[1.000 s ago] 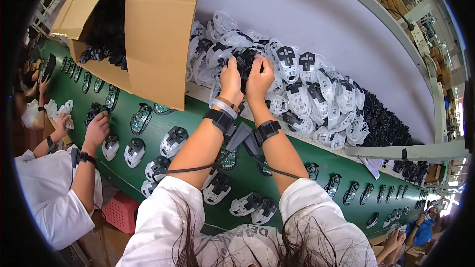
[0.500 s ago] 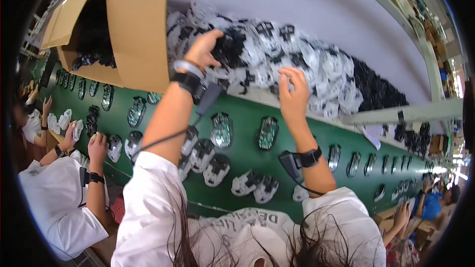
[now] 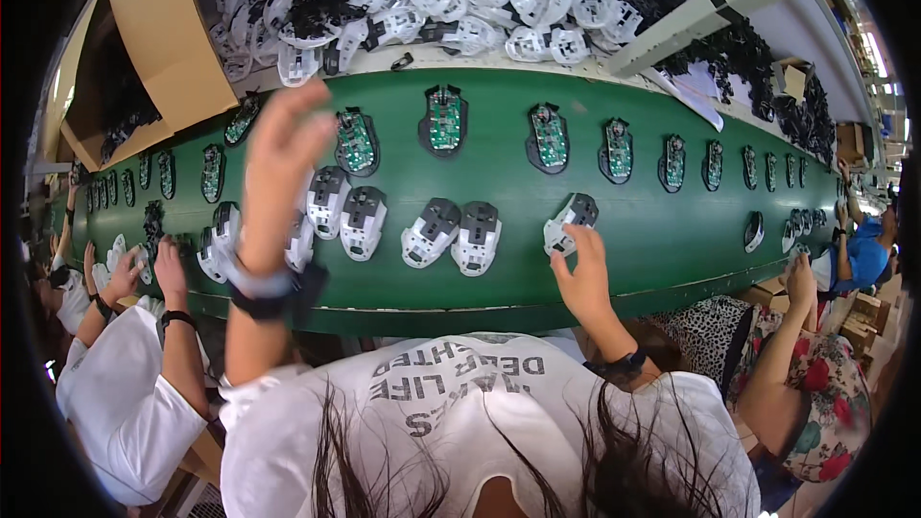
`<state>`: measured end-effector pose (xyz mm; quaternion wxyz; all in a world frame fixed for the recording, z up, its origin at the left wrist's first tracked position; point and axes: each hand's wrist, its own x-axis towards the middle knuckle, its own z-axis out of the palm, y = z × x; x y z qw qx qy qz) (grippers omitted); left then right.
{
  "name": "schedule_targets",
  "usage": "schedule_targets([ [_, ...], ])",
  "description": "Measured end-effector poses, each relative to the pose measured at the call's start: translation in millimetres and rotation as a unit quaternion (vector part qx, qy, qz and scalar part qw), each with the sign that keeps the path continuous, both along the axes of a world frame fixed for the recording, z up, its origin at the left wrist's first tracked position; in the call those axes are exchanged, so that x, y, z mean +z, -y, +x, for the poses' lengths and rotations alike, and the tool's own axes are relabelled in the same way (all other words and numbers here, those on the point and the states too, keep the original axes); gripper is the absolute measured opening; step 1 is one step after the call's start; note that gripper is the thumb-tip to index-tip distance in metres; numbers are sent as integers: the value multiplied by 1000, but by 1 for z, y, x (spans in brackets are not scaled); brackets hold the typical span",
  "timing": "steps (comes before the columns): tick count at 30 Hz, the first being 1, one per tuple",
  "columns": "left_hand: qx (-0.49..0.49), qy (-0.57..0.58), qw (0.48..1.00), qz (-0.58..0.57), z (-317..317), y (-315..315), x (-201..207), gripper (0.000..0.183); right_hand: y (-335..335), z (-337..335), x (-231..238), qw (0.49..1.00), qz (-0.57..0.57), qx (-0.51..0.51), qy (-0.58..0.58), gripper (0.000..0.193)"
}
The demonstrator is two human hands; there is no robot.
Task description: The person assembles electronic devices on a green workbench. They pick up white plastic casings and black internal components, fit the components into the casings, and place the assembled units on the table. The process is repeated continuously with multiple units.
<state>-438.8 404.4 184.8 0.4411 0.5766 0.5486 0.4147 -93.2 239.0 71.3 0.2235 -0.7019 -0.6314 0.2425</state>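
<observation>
My right hand (image 3: 587, 278) is beside the near end of a white and dark grey computer mouse shell (image 3: 573, 221) on the green belt. Its thumb and fingers are apart; the fingertips overlap the shell's edge, and whether they touch it I cannot tell. Raised over the belt and smeared by motion is my left hand (image 3: 283, 139), so its grip does not show clearly. Just right of it lies a mouse base with a green circuit board (image 3: 357, 140). A pair of mouse shells (image 3: 363, 223) and another pair (image 3: 477, 238) rest between my hands.
A row of mouse bases with circuit boards (image 3: 444, 121) runs along the belt (image 3: 652, 230). Beyond it are heaped white shells (image 3: 436, 0) and black parts (image 3: 662, 0). A cardboard box (image 3: 173, 29) stands far left. Co-workers' hands (image 3: 168, 273) are at the left; another person sits right.
The view has shifted down toward the belt. Both hands have come back from the heap of shells, my right one to a single shell near the belt's front side.
</observation>
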Motion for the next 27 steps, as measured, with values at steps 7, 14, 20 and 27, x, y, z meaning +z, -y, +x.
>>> schedule_targets([
  [7,-146,-318,934,76,132,148,-109,69,-33,16,-50,991,47,-111,58,57],
  [14,-111,-419,893,121,105,150,-156,67,-42,-9,-51,985,169,-35,-19,50],
  [20,-83,-379,912,137,54,144,-136,75,-58,-16,-42,967,120,25,-224,44],
  [27,-101,235,967,-16,46,127,-130,99,-70,-146,-10,909,120,233,-323,48],
])
